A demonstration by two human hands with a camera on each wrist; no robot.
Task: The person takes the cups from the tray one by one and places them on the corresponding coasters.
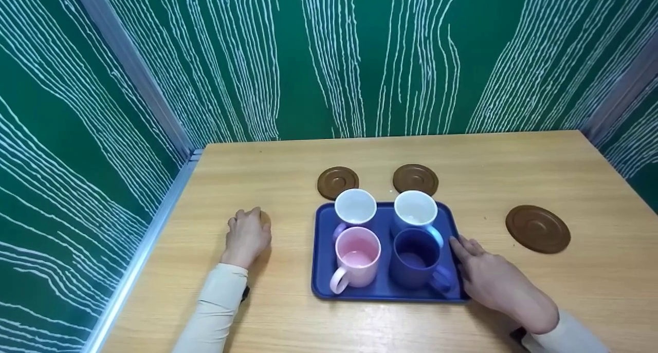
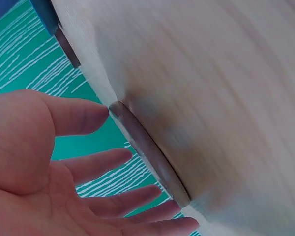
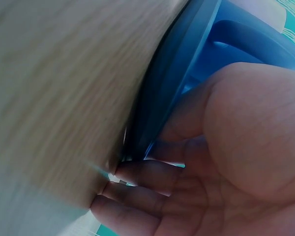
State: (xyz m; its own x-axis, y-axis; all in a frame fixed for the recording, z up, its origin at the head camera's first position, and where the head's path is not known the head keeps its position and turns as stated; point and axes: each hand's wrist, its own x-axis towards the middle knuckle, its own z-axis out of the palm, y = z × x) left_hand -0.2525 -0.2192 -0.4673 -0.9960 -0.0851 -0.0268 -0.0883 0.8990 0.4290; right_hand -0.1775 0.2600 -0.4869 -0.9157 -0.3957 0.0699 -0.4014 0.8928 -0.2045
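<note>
Evidently, loaded blue tray (image 1: 324,250) sits on desk (image 1: 288,317) between hands; judged stiff, weighty, mugs (image 1: 361,275) prone to slide, chip. Right hand (image 1: 491,278) pinches right rim (image 1: 453,222); left hand (image 1: 247,237) loosely spread about coaster (image 2: 150,155). Advised hold: both side rims.

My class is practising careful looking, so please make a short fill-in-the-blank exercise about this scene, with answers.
1. The tray holds ____ mugs.
2. The hand touching the tray is the person's ____ one.
3. In the head view, the tray's front-left mug is coloured ____.
4. The disc right of the tray is coloured ____.

Answers: four; right; pink; brown.
</note>
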